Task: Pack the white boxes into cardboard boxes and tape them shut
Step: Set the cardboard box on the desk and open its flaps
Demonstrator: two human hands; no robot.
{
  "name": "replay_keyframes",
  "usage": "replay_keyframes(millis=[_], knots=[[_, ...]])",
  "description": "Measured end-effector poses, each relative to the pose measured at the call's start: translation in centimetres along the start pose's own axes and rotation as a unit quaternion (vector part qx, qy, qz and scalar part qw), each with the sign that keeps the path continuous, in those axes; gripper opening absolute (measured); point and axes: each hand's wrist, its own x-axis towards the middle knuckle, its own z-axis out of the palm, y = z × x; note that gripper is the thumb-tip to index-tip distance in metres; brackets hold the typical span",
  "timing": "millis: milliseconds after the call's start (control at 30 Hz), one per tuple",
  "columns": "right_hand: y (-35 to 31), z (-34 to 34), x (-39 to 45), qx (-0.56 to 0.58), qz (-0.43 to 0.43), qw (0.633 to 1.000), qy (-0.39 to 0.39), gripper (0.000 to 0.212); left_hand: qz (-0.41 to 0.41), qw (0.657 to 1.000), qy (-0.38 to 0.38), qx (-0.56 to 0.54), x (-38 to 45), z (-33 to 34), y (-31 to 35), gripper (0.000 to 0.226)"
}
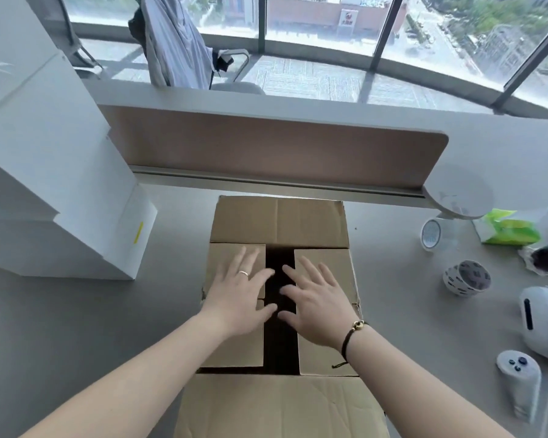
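Nearest, at six o'clock: near flap (276,406) of cardboard box (279,222), folded out toward the viewer, creased, lying flat.

At nine to ten o'clock: stack of white boxes (45,172) on grey table (92,327), well apart from the cardboard box, topmost tilted, yellow label on one end panel.

At centre, slightly left: left hand (241,298), fingers straight and spread, palm flat on left inner flap (234,349), gripping nothing; ring on one finger.

Between the two inner flaps: dark gap (280,336), contents too dark to tell.

Just right of centre: right hand (317,301), fingers likewise straight and spread, pressing flat on right inner flap (326,355), holding nothing; dark cord bracelet (350,338) with gold bead at the wrist.

At twelve o'clock beyond the box: far flap (279,221) standing open, then brown desk divider (266,153), chair draped with pale garment (174,42), windows behind.

At two to three o'clock on the table: clear tape roll (432,235) on edge, green packet (510,230) beside it, printed tape roll (467,278) nearer.

At four o'clock: white headset (541,320), partly cut off, and white controller (519,384) with dark buttons.
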Motion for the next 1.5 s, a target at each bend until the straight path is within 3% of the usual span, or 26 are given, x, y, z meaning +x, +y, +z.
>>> replay_keyframes(millis=[100,233,433,500,600,700,800,867,967,1133,1333,1500], knots=[[-0.2,0.0,-0.4,-0.035,0.023,0.998,-0.040,0.046,-0.025,0.997,-0.029,0.063,-1.3,0.8,1.3,0.069],[0.0,-2.0,-1.5,-0.013,0.034,0.999,-0.026,0.043,-0.066,0.998,-0.021,0.012,-2.5,-1.7,2.3,0.066],[1.4,-7.8,-4.8,0.020,0.053,0.998,0.034,0.040,-0.130,0.984,0.113,-0.035,-6.3,-7.1,1.1,0.055],[2.5,-9.2,-6.1,0.016,0.074,0.996,0.040,0.041,-0.157,0.979,0.126,-0.039,-7.4,-7.9,-0.6,0.056],[4.5,-10.5,-8.1,-0.012,0.110,0.993,0.048,0.045,-0.202,0.978,0.057,-0.019,-8.8,-8.6,-3.4,0.064],[6.9,-10.0,-9.6,-0.066,0.166,0.984,0.009,0.054,-0.235,0.968,-0.017,0.087,-9.4,-7.8,-5.8,0.073],[8.4,-7.2,-10.3,-0.091,0.210,0.973,-0.029,0.062,-0.258,0.951,-0.031,0.168,-9.6,-5.5,-6.5,0.072],[8.5,-4.5,-10.5,-0.061,0.220,0.972,-0.049,0.071,-0.259,0.954,-0.052,0.139,-9.8,-3.2,-5.9,0.077],[7.5,-0.6,-10.8,0.056,0.232,0.969,-0.066,0.083,-0.252,0.962,-0.102,0.006,-10.0,0.3,-4.5,0.096],[6.3,3.2,-10.8,0.149,0.247,0.957,-0.039,0.093,-0.245,0.960,-0.038,-0.127,-10.2,3.0,-2.9,0.093],[6.3,3.7,-10.8,0.152,0.243,0.958,-0.027,0.088,-0.233,0.967,-0.016,-0.098,-10.3,3.6,-3.1,0.076],[5.8,2.7,-10.7,0.139,0.221,0.965,-0.008,0.087,-0.212,0.976,-0.008,-0.052,-11.3,2.9,-2.9,0.075]])
